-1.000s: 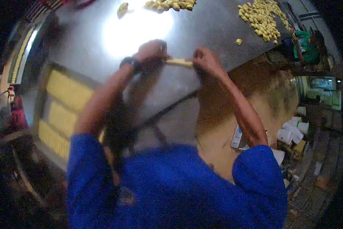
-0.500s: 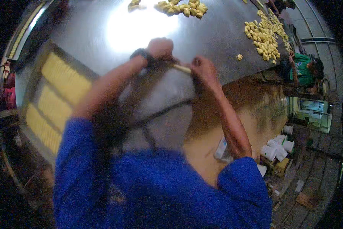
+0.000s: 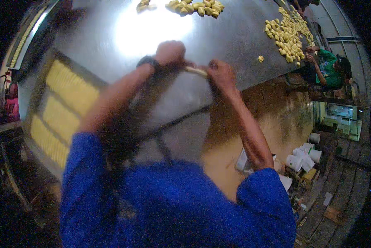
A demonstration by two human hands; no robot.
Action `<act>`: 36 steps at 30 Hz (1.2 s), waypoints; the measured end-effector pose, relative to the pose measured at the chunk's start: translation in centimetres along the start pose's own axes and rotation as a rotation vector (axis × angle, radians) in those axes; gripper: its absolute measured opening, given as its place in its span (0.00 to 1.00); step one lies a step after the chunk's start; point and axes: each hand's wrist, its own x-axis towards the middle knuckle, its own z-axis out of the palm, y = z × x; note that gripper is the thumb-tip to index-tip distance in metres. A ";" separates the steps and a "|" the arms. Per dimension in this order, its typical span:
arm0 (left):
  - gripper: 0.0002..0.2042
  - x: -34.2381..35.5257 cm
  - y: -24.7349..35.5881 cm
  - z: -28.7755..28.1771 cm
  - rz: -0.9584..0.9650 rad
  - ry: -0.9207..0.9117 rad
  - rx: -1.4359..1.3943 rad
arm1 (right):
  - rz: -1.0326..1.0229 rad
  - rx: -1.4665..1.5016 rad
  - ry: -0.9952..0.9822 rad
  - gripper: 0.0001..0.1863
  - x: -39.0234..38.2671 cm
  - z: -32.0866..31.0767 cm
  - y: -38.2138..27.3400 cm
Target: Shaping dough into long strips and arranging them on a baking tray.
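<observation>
Between my two hands stretches a short pale yellow strip (image 3: 196, 72), apparently dough, held just above the metal table. My left hand (image 3: 171, 53) is closed at its left end, wrist bent, a dark band around the wrist; its fingertips are mostly hidden. The strip's right end is pinched in my right hand (image 3: 221, 76), fingers curled. One loose yellow dough piece (image 3: 261, 59) lies on the table to the right. Beyond my hands is a cluster of similar small pieces (image 3: 197, 8).
The shiny metal table (image 3: 231, 39) carries a large heap of dough pieces (image 3: 286, 41) at the right, beside a co-worker in green (image 3: 328, 68). Left of my arm, a dark-rimmed tray (image 3: 79, 68) holds rows of yellow sticks. White buckets (image 3: 293, 162) stand at lower right.
Both hands stay closed at the strip's ends; my left hand has shifted slightly left. The co-worker in green has moved their arms.
</observation>
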 end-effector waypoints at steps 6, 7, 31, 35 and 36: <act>0.32 0.7 -0.2 -0.5 -0.027 -0.079 0.002 | 0.034 0.008 -0.030 0.30 0.6 -1.0 -0.5; 0.32 0.8 -0.4 -0.5 -0.014 -0.078 0.001 | 0.041 0.024 -0.035 0.30 0.6 -0.9 -0.5; 0.25 1.5 -2.4 -1.1 -0.233 -0.069 -0.322 | -0.064 0.108 0.267 0.16 21.6 1.3 -1.7; 0.26 1.6 -2.9 -1.3 -0.246 -0.069 -0.402 | -0.157 0.068 0.362 0.14 25.2 3.2 -2.4; 0.26 1.6 -3.1 -1.3 -0.268 -0.078 -0.485 | -0.146 0.025 0.354 0.14 25.0 3.5 -2.3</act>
